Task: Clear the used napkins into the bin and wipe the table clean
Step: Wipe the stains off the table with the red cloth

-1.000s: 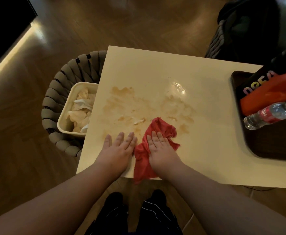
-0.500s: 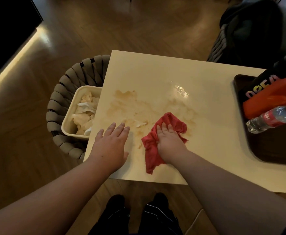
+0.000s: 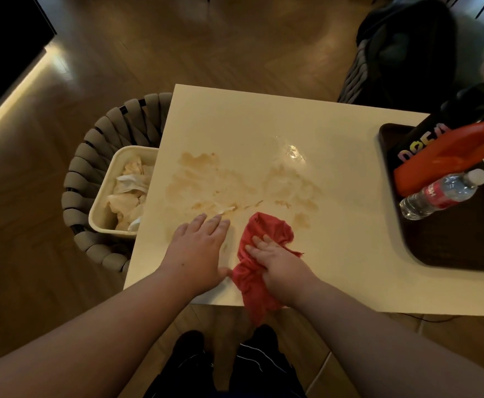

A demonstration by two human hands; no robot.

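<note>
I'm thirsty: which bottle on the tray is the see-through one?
The small water bottle with the red label and white cap; the bigger bottle behind it is solid orange-red.

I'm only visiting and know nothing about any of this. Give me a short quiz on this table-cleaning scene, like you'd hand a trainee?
1. True or false: crumpled napkins lie in the bin beside the table.
2. The cloth under the right hand is: A blue, B red, C green.
3. Beyond the left hand, what marks the table?

Key: 1 true; 2 B; 3 brown stains.
</note>
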